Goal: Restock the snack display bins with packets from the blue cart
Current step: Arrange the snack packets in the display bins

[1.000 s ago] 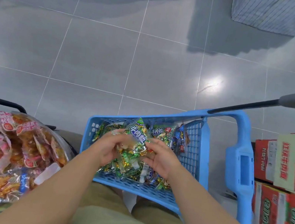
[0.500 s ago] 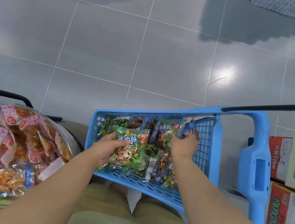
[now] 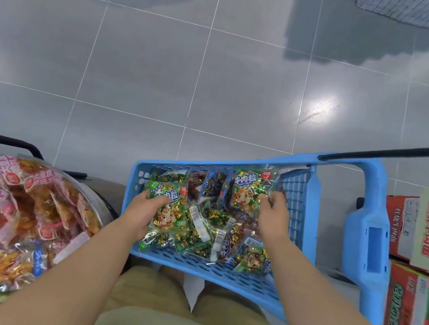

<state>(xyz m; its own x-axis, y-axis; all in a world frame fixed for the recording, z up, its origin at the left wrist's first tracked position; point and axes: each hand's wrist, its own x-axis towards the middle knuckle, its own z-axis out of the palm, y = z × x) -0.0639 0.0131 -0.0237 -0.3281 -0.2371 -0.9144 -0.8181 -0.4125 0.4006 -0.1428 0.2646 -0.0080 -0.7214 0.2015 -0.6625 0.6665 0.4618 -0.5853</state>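
Left hand (image 3: 144, 208) is gripping a green packet (image 3: 168, 211) inside the blue cart (image 3: 217, 273), right hand (image 3: 273, 219) is pinching the far packet (image 3: 246, 193), display bin (image 3: 30, 205) is lying leftward, nearer the left hand.

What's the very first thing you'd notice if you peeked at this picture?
The bright blue cart in the middle, heaped with shiny snack packets, grabs you first. The left hand grips a green packet and the right hand pinches a far packet. A display bin of pink-labelled snacks sits at the left.
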